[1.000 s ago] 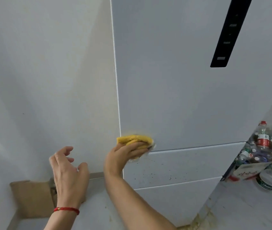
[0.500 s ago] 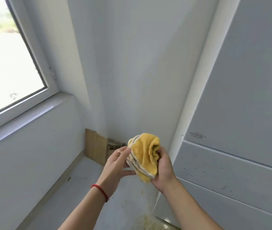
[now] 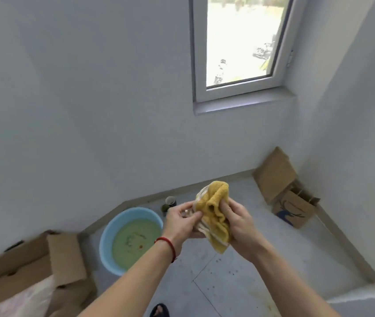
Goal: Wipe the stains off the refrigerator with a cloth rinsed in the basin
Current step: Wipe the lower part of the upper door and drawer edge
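A crumpled yellow cloth with white stripes hangs between my two hands at chest height. My left hand pinches its left edge, a red string on that wrist. My right hand grips its right side with curled fingers. Down on the floor to the left stands a light blue basin holding murky greenish water. Only a pale corner of the refrigerator shows at the bottom right.
A small dark jar stands on the floor behind the basin. Open cardboard boxes sit in the right corner, and flattened cardboard lies at the lower left. A window is set in the far wall. My sandalled foot shows below.
The view has swung left from the refrigerator door to the basin and window. The cloth came off the door and is now held by both hands.
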A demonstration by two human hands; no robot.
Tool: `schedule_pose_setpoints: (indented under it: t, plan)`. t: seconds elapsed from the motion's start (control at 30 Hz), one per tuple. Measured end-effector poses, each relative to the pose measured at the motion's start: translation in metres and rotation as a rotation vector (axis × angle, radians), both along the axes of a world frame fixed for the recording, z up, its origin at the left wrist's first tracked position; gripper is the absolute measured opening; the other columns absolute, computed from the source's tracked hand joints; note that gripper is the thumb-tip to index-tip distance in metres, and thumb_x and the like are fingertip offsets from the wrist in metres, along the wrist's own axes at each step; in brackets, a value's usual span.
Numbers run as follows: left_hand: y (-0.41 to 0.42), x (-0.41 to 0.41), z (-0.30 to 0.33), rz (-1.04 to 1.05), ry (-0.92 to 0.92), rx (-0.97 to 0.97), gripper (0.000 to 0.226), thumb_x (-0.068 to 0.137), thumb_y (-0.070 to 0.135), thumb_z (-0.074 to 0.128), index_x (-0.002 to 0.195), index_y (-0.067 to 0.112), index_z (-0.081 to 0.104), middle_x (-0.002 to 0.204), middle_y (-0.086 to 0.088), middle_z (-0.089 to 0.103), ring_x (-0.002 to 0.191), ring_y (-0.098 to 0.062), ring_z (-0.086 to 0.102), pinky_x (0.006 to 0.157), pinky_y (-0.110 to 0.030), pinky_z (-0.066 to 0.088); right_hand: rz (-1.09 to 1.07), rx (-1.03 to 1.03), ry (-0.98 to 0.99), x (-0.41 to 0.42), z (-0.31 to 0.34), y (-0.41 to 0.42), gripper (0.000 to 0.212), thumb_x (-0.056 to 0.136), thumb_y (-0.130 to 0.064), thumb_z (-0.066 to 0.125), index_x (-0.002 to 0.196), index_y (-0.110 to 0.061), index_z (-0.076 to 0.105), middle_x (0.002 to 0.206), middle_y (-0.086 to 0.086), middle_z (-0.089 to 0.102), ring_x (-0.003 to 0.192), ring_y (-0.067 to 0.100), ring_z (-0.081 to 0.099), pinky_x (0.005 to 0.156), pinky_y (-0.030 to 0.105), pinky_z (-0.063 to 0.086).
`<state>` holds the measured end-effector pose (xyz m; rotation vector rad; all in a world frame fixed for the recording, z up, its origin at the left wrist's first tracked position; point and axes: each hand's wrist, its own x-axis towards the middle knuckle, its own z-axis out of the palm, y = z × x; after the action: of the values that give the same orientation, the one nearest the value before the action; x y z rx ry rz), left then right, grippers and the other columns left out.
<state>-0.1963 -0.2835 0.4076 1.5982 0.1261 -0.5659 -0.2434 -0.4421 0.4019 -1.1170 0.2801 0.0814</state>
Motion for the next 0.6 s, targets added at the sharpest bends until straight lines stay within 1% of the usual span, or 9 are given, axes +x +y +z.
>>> schedule_pose_setpoints:
  t: [0.07,0.13,0.2,0.27,0.37,0.43,0.5,0.53,0.6]
  plan:
    - [0.047,0.009,-0.013,0.106,0.013,0.04,0.025,0.096,0.002,0.065,0.104,0.022,0.079,0.086,-0.013,0.079,0.077,-0.03,0.078,0.065,-0.041,0.063,0.139,-0.134,-0.01,0.023,-0.006,0.037,0.034,0.11,-0.02,0.046,0.13,0.0,0.064,0.123,0.027,0.071,0.118,0.046,0.067,0.098,0.051,0.058]
    - [0.086,0.019,-0.025,0.172,0.014,0.077,0.029,0.097,0.004,0.063,0.1,0.025,0.082,0.083,-0.008,0.079,0.072,-0.025,0.077,0.062,-0.035,0.062,0.231,-0.288,-0.016,0.046,-0.014,0.069,0.028,0.109,-0.016,0.05,0.125,-0.002,0.068,0.117,0.023,0.074,0.113,0.042,0.07,0.098,0.052,0.058]
    - [0.126,0.032,-0.04,0.25,0.007,0.114,0.03,0.097,0.005,0.062,0.1,0.027,0.083,0.085,-0.005,0.08,0.075,-0.023,0.078,0.065,-0.036,0.064,0.288,-0.437,-0.016,0.071,-0.023,0.106,0.021,0.107,-0.013,0.056,0.119,-0.008,0.073,0.111,0.017,0.077,0.108,0.035,0.073,0.096,0.053,0.059]
    - [0.165,0.048,-0.053,0.319,-0.001,0.132,0.032,0.098,0.005,0.06,0.101,0.029,0.083,0.089,-0.001,0.08,0.079,-0.02,0.078,0.069,-0.039,0.065,0.319,-0.574,-0.027,0.099,-0.036,0.145,0.016,0.104,-0.015,0.063,0.109,-0.013,0.077,0.102,0.012,0.079,0.099,0.033,0.075,0.09,0.055,0.061]
    - [0.226,0.08,-0.077,0.39,0.056,0.126,0.036,0.098,0.006,0.062,0.087,0.034,0.082,0.087,0.0,0.08,0.081,-0.022,0.078,0.07,-0.037,0.065,0.335,-0.784,-0.017,0.142,-0.057,0.198,0.014,0.097,-0.027,0.068,0.093,-0.017,0.077,0.086,0.01,0.076,0.086,0.037,0.072,0.076,0.058,0.06]
    - [0.262,0.102,-0.091,0.438,0.089,0.098,0.034,0.099,0.006,0.062,0.087,0.032,0.082,0.086,-0.003,0.08,0.081,-0.025,0.078,0.072,-0.04,0.065,0.357,-0.838,-0.006,0.167,-0.065,0.228,0.013,0.097,-0.023,0.069,0.089,-0.017,0.077,0.081,0.01,0.075,0.079,0.033,0.071,0.074,0.052,0.061]
    - [0.292,0.128,-0.106,0.51,0.114,0.096,0.027,0.098,0.009,0.063,0.096,0.028,0.082,0.086,-0.004,0.08,0.079,-0.027,0.077,0.073,-0.042,0.065,0.354,-0.881,0.004,0.192,-0.07,0.253,0.016,0.097,-0.018,0.069,0.084,-0.018,0.077,0.077,0.013,0.072,0.069,0.027,0.064,0.069,0.046,0.057]
    - [0.301,0.138,-0.109,0.544,0.128,0.085,0.026,0.099,0.01,0.063,0.098,0.028,0.082,0.087,-0.004,0.08,0.078,-0.026,0.077,0.073,-0.04,0.065,0.346,-0.896,0.004,0.201,-0.069,0.26,0.017,0.097,-0.017,0.068,0.082,-0.018,0.076,0.075,0.013,0.071,0.067,0.024,0.062,0.068,0.046,0.056]
    - [0.315,0.157,-0.119,0.598,0.182,0.027,0.025,0.1,0.008,0.062,0.099,0.025,0.08,0.089,-0.006,0.078,0.077,-0.025,0.074,0.071,-0.036,0.063,0.368,-0.909,0.013,0.221,-0.074,0.275,0.024,0.096,-0.013,0.067,0.074,-0.021,0.074,0.064,0.002,0.067,0.062,0.015,0.058,0.064,0.041,0.052]
